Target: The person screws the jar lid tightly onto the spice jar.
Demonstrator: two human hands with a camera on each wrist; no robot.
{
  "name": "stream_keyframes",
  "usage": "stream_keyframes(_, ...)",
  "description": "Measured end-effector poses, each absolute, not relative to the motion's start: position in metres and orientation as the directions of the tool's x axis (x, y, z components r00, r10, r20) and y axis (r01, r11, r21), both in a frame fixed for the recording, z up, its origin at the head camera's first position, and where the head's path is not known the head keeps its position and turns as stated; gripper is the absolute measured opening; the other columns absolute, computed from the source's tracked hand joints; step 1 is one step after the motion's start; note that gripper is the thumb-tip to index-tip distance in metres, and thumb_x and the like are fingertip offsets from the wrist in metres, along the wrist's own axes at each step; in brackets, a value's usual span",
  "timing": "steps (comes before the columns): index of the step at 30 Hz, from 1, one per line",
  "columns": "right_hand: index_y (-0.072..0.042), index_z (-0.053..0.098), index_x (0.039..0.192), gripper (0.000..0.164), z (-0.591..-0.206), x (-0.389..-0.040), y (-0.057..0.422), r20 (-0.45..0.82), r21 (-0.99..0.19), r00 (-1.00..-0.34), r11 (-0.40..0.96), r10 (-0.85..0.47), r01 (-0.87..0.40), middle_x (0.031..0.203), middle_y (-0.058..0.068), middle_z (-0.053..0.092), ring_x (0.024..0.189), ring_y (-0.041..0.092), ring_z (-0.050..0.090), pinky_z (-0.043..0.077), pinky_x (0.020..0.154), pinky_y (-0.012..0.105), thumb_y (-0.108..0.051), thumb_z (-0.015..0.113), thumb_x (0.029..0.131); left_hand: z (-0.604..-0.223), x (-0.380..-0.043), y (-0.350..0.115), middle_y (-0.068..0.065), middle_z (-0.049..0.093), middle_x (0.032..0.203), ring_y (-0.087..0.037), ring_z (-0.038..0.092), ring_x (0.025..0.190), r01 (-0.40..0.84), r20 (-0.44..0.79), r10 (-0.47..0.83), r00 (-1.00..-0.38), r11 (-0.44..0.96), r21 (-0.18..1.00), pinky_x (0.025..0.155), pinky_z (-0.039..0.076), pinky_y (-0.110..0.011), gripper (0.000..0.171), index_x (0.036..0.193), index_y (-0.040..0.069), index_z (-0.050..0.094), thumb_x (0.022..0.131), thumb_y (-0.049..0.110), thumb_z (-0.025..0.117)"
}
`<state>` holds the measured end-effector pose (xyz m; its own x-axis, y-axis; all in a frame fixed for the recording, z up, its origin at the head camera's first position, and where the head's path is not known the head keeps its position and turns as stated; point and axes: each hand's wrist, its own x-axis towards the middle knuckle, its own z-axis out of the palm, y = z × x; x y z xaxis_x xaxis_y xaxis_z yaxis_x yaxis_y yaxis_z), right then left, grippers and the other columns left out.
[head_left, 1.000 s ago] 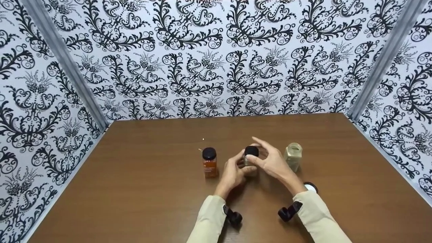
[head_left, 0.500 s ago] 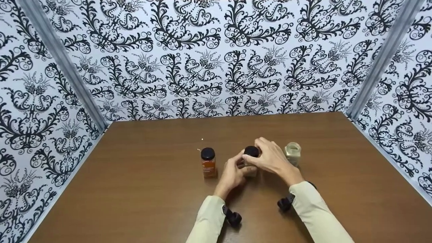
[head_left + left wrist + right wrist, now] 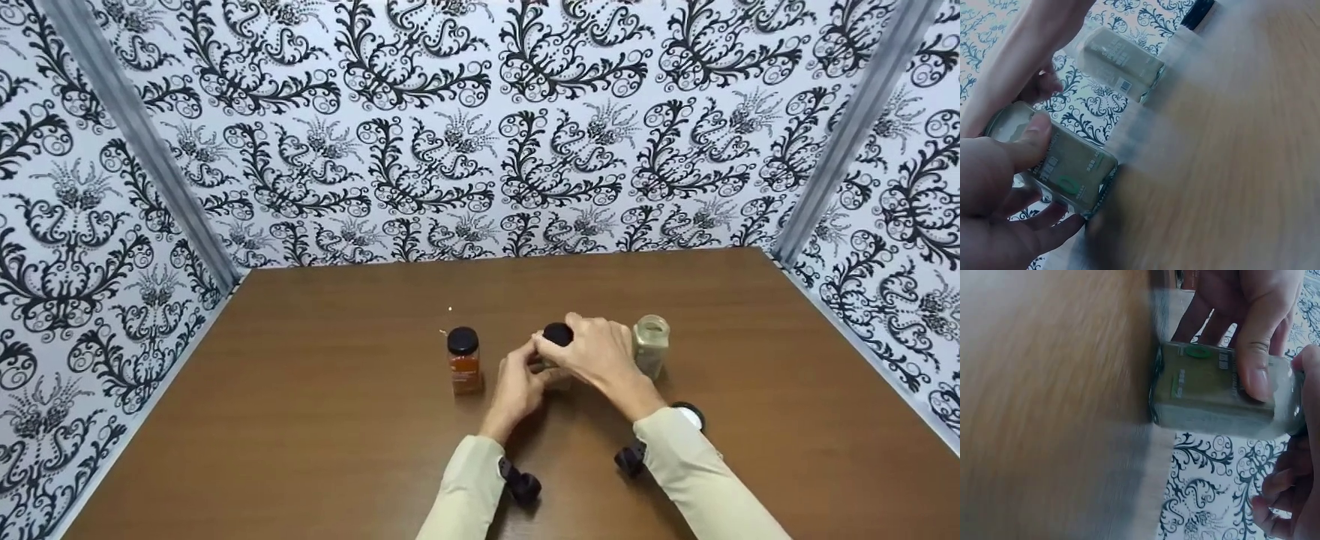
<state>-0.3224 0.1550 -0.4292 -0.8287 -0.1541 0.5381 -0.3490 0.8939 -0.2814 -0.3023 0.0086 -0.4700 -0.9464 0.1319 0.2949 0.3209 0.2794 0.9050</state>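
A spice jar (image 3: 1207,385) with greenish-brown powder and a printed label stands upright at the middle of the table. My left hand (image 3: 517,382) grips its body, thumb across the label in both wrist views. On top is a black lid (image 3: 557,333), which my right hand (image 3: 600,351) holds with thumb and curled fingers; its far side is partly hidden. Just right of that hand stands a second spice jar (image 3: 651,346), uncapped, with pale green-beige powder; its label shows in the left wrist view.
Left of my hands stands a black-capped jar (image 3: 466,367) of orange-red spice. A loose black lid (image 3: 690,416), white inside up, lies by my right sleeve. Patterned walls (image 3: 480,150) bound the brown table (image 3: 315,427) at the back and sides.
My right hand's fingers, spread away from the lid a second ago, have closed round it and the hand has turned lower. My left hand has stayed on the jar.
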Motion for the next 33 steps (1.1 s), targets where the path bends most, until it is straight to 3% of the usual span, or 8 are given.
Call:
stream_keyframes(3,-0.017,0.054,0.077,0.051,-0.429,-0.319,0.164,0.461,-0.4,-0.872,0.838,-0.167,-0.372,0.068,-0.001,0.055,0.059,0.017,0.051,0.038,0.054,0.032,-0.065,0.07,0.081,-0.472,-0.304,0.01,-0.019,0.072,0.12,-0.028,0.073,0.105,0.279,0.256,0.131,-0.958,0.207,0.938,0.085,0.06,-0.027,0.05,0.131,0.004,0.065,0.083,0.006,0.079)
stream_keyframes(6,-0.015,0.064,0.101,0.037,-0.433,-0.318,0.176,0.382,-0.644,-0.897,0.632,-0.224,-0.432,0.097,0.003,0.064,0.086,0.021,0.062,0.052,0.078,0.041,-0.048,0.073,0.088,-0.471,-0.305,0.011,-0.02,0.07,0.123,-0.028,0.072,0.108,0.248,0.227,0.13,-0.965,0.172,0.953,0.088,0.059,-0.027,0.061,0.14,0.003,0.057,0.083,0.006,0.08)
stream_keyframes(10,-0.01,0.062,0.133,0.042,-0.44,-0.32,0.184,0.331,-0.818,-0.885,0.367,-0.327,-0.442,0.131,0.011,0.064,0.117,0.033,0.063,0.05,0.103,0.048,-0.023,0.07,0.094,-0.468,-0.305,0.007,-0.016,0.073,0.118,-0.027,0.072,0.109,0.253,0.23,0.125,-0.965,0.224,0.941,0.092,0.057,-0.029,0.067,0.143,0.008,0.055,0.082,0.013,0.082)
stream_keyframes(15,-0.006,0.068,0.129,0.042,-0.444,-0.322,0.179,0.332,-0.858,-0.907,0.316,-0.26,-0.405,0.126,0.014,0.07,0.112,0.028,0.068,0.054,0.096,0.032,-0.019,0.076,0.09,-0.466,-0.306,0.006,-0.014,0.075,0.113,-0.026,0.073,0.106,0.267,0.246,0.113,-0.963,0.248,0.931,0.09,0.058,-0.029,0.061,0.138,0.013,0.061,0.081,0.015,0.083)
stream_keyframes(20,-0.009,0.074,0.12,0.041,-0.445,-0.322,0.177,0.362,-0.851,-0.915,0.339,-0.175,-0.402,0.119,0.011,0.074,0.108,0.023,0.07,0.056,0.097,0.042,-0.021,0.083,0.083,-0.467,-0.307,0.005,-0.013,0.076,0.112,-0.024,0.073,0.105,0.268,0.25,0.101,-0.963,0.26,0.928,0.089,0.058,-0.028,0.059,0.136,0.014,0.063,0.081,0.015,0.083)
stream_keyframes(25,-0.007,0.062,0.136,0.049,-0.444,-0.325,0.178,0.317,-0.872,-0.901,0.284,-0.295,-0.399,0.135,0.016,0.065,0.122,0.034,0.063,0.052,0.1,0.029,-0.018,0.076,0.09,-0.467,-0.305,0.004,-0.014,0.074,0.117,-0.024,0.072,0.107,0.245,0.221,0.12,-0.968,0.243,0.939,0.091,0.058,-0.028,0.066,0.142,0.011,0.056,0.081,0.015,0.082)
stream_keyframes(28,-0.006,0.053,0.144,0.051,-0.444,-0.327,0.176,0.288,-0.889,-0.874,0.23,-0.391,-0.395,0.144,0.018,0.058,0.131,0.032,0.057,0.046,0.104,0.02,-0.015,0.068,0.095,-0.467,-0.305,0.004,-0.013,0.074,0.117,-0.023,0.072,0.107,0.23,0.201,0.146,-0.969,0.223,0.947,0.091,0.058,-0.028,0.068,0.144,0.013,0.055,0.082,0.015,0.082)
stream_keyframes(33,-0.001,0.064,0.129,0.037,-0.443,-0.327,0.168,0.357,-0.876,-0.87,0.202,-0.341,-0.439,0.129,0.02,0.067,0.116,0.015,0.064,0.049,0.096,0.017,-0.009,0.069,0.093,-0.466,-0.305,0.007,-0.012,0.074,0.119,-0.021,0.073,0.106,0.258,0.225,0.149,-0.963,0.266,0.929,0.09,0.058,-0.027,0.064,0.141,0.016,0.058,0.082,0.017,0.082)
